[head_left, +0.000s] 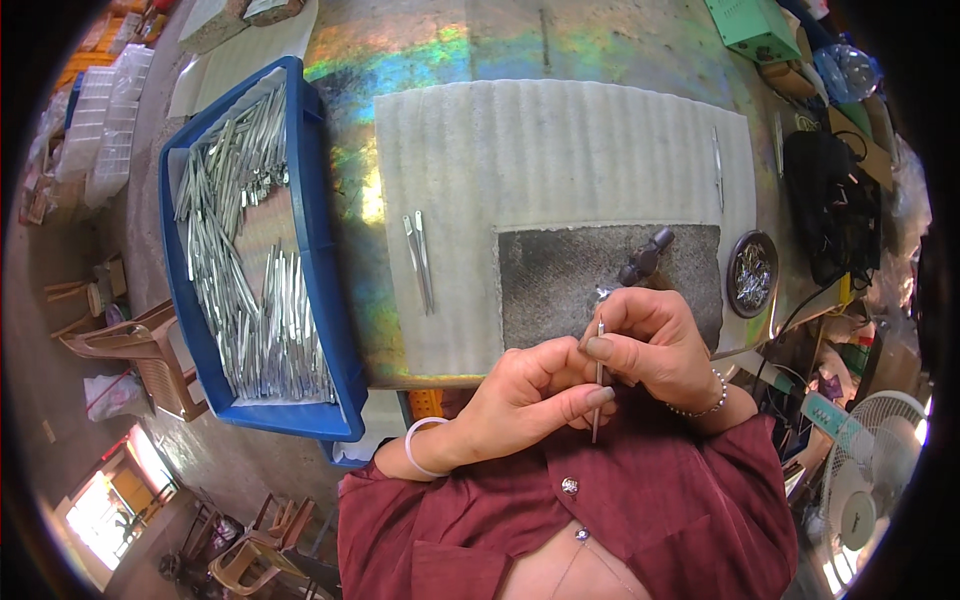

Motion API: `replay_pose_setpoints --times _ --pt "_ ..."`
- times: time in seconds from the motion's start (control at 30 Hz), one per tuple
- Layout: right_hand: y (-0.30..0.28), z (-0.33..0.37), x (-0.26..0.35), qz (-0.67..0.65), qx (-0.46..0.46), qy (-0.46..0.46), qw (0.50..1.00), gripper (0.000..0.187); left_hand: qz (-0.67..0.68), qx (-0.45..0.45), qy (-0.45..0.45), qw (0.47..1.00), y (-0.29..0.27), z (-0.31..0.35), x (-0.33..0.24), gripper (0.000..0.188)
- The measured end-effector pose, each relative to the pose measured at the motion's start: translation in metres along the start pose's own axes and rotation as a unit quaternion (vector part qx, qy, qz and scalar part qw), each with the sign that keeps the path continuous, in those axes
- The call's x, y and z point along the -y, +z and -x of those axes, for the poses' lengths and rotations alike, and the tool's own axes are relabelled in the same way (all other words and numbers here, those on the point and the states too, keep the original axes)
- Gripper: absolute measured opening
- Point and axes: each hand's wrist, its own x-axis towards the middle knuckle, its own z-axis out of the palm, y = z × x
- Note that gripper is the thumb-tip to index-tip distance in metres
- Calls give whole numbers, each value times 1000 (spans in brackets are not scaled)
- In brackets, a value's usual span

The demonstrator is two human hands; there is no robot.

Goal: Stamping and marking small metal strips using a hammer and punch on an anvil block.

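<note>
Between my two hands is a slim pointed metal rod point(597, 405), held upright in the picture near the table's front edge. My left hand point(535, 395) pinches its lower part between thumb and fingers. At the upper end, my right hand point(655, 340) is closed with thumb and fingertips around the tip. Just beyond them lies a dark textured mat point(550, 270), bearing a small black tool point(646, 258) partly hidden by my right hand. Two flat slender metal pieces point(420, 265) rest on the white foam sheet point(580, 150) to the left.
A blue tray point(318, 250) of many slender metal pieces point(235, 270) stands left. Right of the mat is a round dark dish point(752, 314) with tiny shiny parts. Another thin tool point(717, 165) lies on the foam. A black bag point(825, 200) and white fan point(865, 480) are farther right.
</note>
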Motion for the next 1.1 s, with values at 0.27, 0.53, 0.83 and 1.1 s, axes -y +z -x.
replay_pose_setpoints --times 0.27,0.53,0.83,1.1 --pt "2 -5 3 48 -1 -8 999 8 -22 7 18 1000 -7 -2 1 14" --pt "0 -8 3 41 8 12 999 9 15 14 -5 1000 -10 -2 1 15" --pt "4 -6 0 42 3 -14 999 8 2 3 -5 1000 -6 0 -1 13" --pt "6 1 -4 82 12 -87 993 4 -91 12 55 994 -2 2 -2 13"
